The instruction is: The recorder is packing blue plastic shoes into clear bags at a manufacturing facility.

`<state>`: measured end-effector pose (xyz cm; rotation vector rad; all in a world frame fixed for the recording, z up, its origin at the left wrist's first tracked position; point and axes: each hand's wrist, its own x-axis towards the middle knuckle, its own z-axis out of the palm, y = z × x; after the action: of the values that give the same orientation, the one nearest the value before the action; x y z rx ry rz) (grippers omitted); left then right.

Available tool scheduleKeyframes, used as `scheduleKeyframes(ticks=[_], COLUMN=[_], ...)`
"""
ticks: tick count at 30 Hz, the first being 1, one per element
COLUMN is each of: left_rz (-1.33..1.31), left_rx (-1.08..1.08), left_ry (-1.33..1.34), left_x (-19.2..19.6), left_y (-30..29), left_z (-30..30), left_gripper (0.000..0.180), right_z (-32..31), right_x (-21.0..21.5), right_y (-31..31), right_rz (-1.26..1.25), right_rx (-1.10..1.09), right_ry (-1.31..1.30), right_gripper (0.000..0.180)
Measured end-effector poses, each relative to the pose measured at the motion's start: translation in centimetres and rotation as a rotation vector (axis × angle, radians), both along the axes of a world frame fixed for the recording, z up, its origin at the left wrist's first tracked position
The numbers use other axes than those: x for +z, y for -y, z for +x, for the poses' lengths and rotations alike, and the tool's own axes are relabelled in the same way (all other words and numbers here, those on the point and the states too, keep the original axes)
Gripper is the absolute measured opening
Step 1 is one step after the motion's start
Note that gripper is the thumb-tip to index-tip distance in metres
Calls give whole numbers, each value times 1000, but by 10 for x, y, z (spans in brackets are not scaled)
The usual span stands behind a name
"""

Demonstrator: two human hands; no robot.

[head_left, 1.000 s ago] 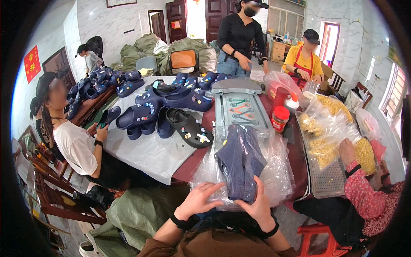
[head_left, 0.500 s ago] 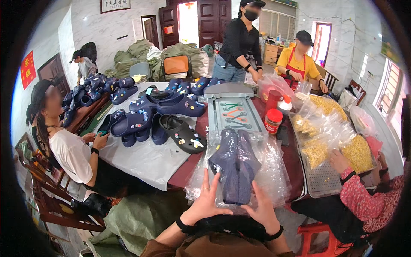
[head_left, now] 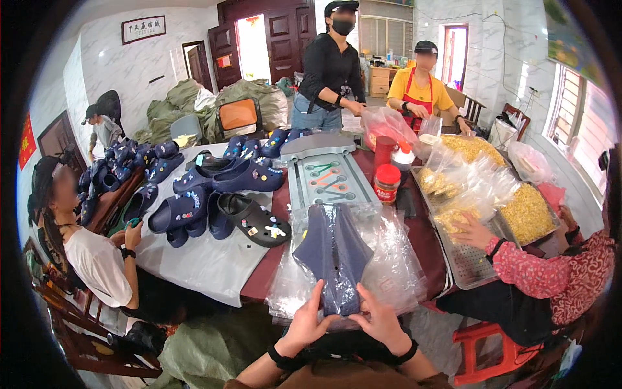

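Clogs (head_left: pixel 214 198) crowd table (head_left: pixel 214 272) beside bagged shoes (head_left: pixel 334 256).

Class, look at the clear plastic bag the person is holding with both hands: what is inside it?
Inside the clear plastic bag is a pair of dark navy clogs, soles outward. Their uppers are hidden, and both hands cover the lower ends.

people 6 (head_left: pixel 330 61) | red-lidded jars 1 (head_left: pixel 387 183) | metal trays 2 (head_left: pixel 466 262) | orange-backed chairs 1 (head_left: pixel 238 115)

bright, even daylight | enters through open doorway (head_left: pixel 254 48) and barred window (head_left: pixel 575 107), both blown out | soft, faint shadows | glare on plastic bags (head_left: pixel 389 259) | strong fisheye bending, black vignette at rim | faces blurred
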<state>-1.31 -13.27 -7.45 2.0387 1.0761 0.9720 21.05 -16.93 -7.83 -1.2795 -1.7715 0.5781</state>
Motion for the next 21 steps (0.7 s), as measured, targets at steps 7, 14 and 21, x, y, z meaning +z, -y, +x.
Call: scheduleKeyframes(ticks=[7, 14, 21], left_rz=[-105, -98, -74], left_rx=[64, 22, 263], left_ry=[-62, 270, 339], left_x=[-9, -9, -2], left_y=[4, -2, -35], left_z=[-4, -15, -28], left_gripper=[100, 114, 120], right_z=[-1, 0, 4], right_x=[1, 11, 25], right_y=[2, 5, 4], right_rz=[7, -55, 157], right_rx=[-9, -16, -80], right_ry=[61, 32, 110], right_gripper=[85, 89, 110])
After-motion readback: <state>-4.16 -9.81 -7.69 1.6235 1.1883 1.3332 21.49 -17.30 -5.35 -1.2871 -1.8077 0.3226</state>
